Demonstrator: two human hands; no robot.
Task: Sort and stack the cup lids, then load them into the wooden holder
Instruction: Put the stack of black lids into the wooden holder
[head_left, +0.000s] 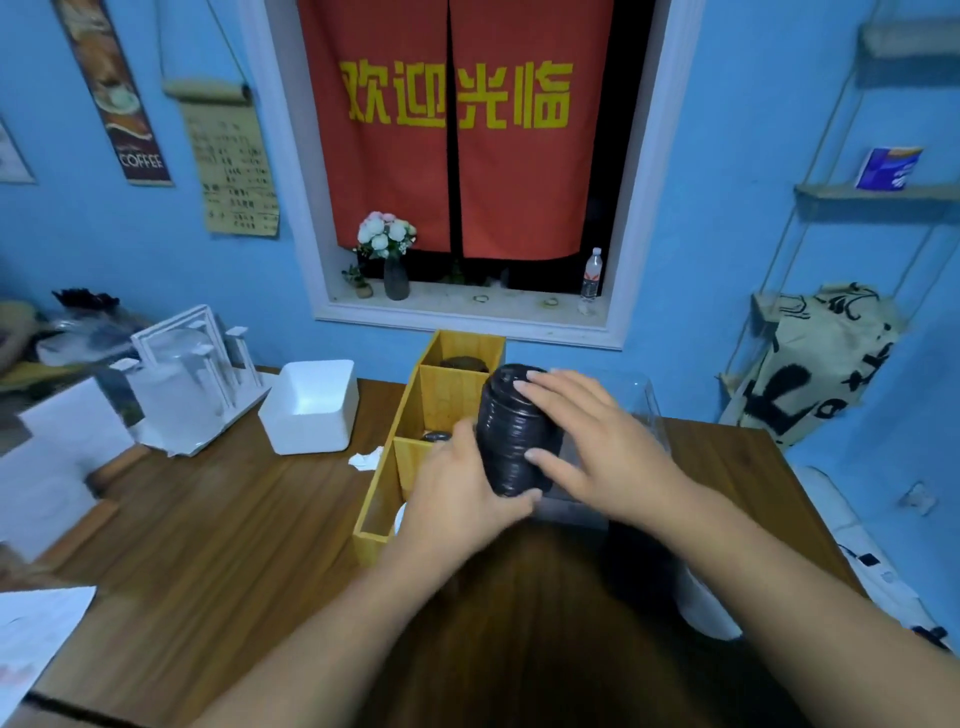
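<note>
A tall stack of black cup lids is held between both hands above the table, just right of the wooden holder. My left hand grips the stack from below and the left, thumb curled under its base. My right hand presses against its right side and top with spread fingers. The holder is a long yellow wooden box with several compartments. Dark lids lie in the far compartment and a few show in the middle one.
A clear plastic box stands right of the stack. A white tub and a white cup rack sit to the left on the wooden table. A crumpled tissue lies by the holder. White paper lies near left.
</note>
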